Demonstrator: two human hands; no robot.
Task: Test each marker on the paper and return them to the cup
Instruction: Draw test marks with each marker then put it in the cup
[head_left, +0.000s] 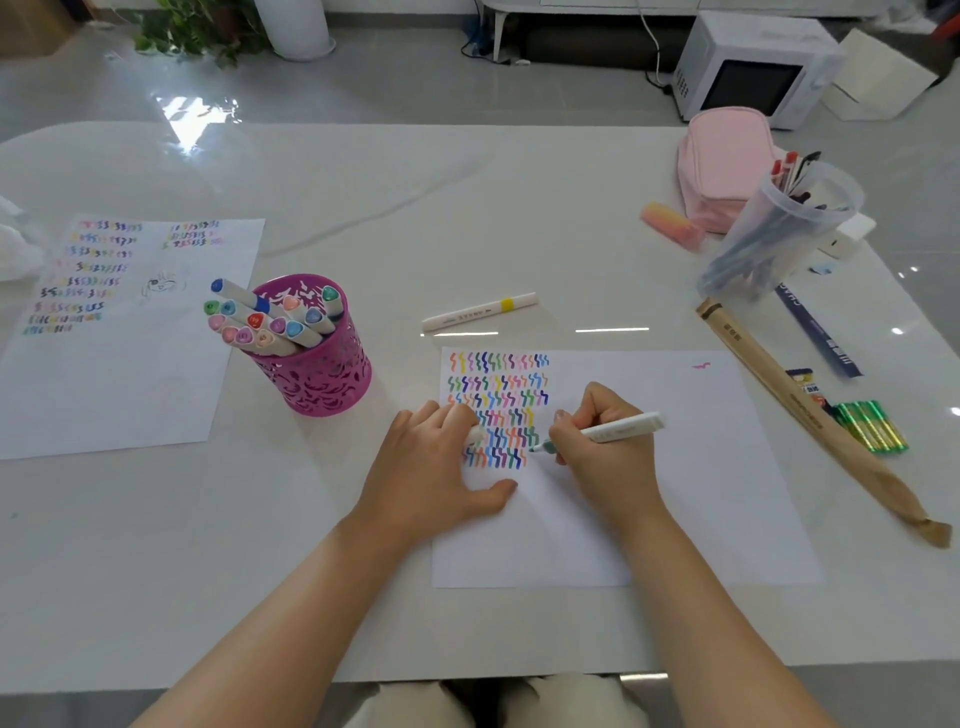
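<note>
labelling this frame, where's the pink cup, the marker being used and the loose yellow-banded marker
pink cup (332, 382): head view, front of its cut-out wall
marker in use (626, 427): head view, white rear barrel
yellow-banded marker (467, 316): head view, white barrel left of the band

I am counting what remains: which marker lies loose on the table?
The yellow-banded marker beyond the paper; the others stand in the pink cup, or the right hand grips one.
</note>
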